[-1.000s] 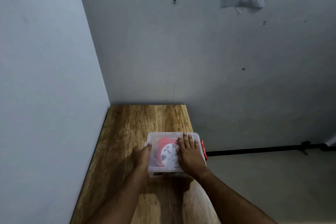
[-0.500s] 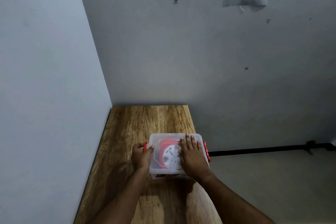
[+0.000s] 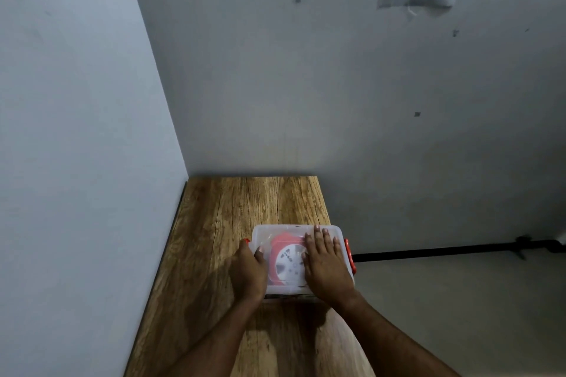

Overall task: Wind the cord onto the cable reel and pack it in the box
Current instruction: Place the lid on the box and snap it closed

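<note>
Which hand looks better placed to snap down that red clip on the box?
Probably the left hand: it grips the box end at the left red latch. The right hand lies flat on the lid, beside the right latch.

Single head view, high, facing forward-down onto table in wall corner; hands near bottom.

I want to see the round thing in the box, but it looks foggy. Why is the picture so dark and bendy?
Head view: the light is dim, so the walls look grey. The cable reel shows hazily through the box and its cloudy lid. The arms throw dark shadows on the table. The wide lens bends the wall corner. The right hand lies flat on the lid; the left hand holds its edge.
</note>
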